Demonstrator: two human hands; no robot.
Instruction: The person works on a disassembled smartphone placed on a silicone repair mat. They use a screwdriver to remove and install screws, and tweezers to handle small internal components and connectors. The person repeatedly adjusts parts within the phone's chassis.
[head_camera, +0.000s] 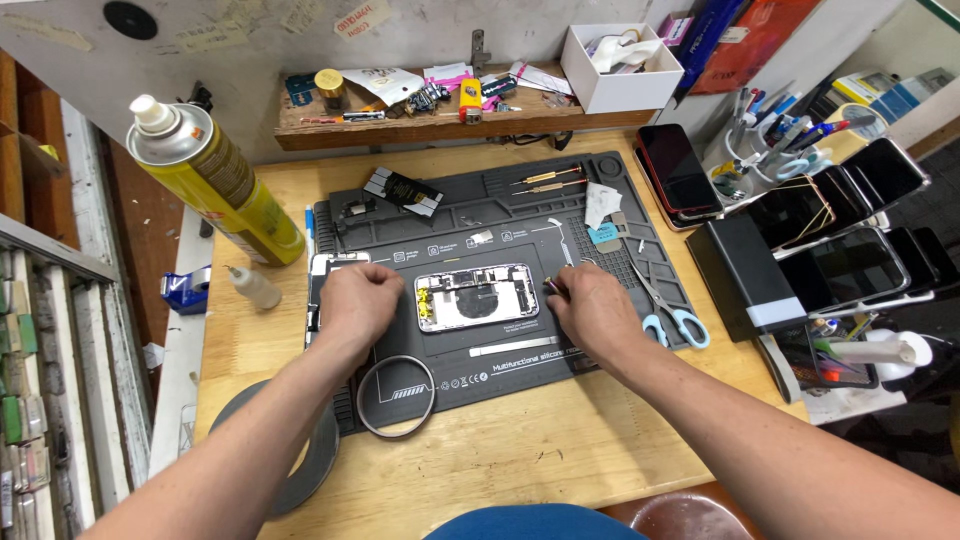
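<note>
- Seen from above: wooden bench (520, 450) with bare room only along the near edge; grey work mat (500, 360) spread over its middle.
- Hemmed in on the left by a tall yellow spray can (215, 180) and a small white dropper bottle (255, 288); on the right by a black box (745, 275) and a row of dark phones (850, 225); at the back by a cluttered wooden shelf (440, 120).
- Opened phone (477, 297), back removed and inner parts exposed, lying flat at the mat's centre, long side left to right.
- Left hand (358, 300) curled into a loose fist just beside the phone's left end, resting over a second flat device (322, 268); anything gripped inside the fist hidden.
- Right hand (592, 312) closed narrow just beside the phone's right end, fingertips pinching a small tool (552, 288) whose tip lies close to the phone's edge; kind of tool too small to make out.
- Blue-handled scissors (672, 318) on the mat just right of the right hand.
- Clear ring (396, 396) lying over the mat's near-left corner; grey roll of tape (310, 460) near it, partly covered by the left forearm.
- Both forearms cut off by the lower frame edge; second device mostly covered by the left hand.
</note>
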